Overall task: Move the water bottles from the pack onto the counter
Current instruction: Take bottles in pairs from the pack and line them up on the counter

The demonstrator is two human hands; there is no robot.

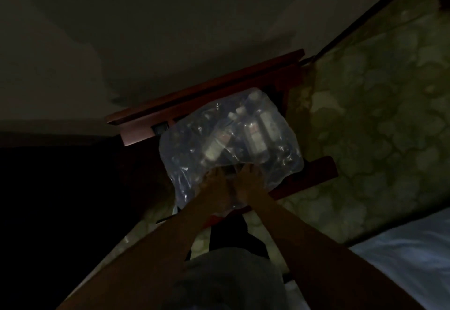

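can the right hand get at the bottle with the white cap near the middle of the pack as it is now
Probably not yet. The bottle lies under the clear plastic wrap, which looks unbroken over it. The right hand and left hand are both at the wrap's near edge, where an opening may be starting.

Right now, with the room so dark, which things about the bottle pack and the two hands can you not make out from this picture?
- Head view: the bottle count inside the plastic pack; the crinkled wrap and darkness blur them.
- Head view: the bottle labels; too dim to read.
- Head view: the grip of the left hand and right hand; fingertips sink into the wrap.
- Head view: the counter; lost in shadow.
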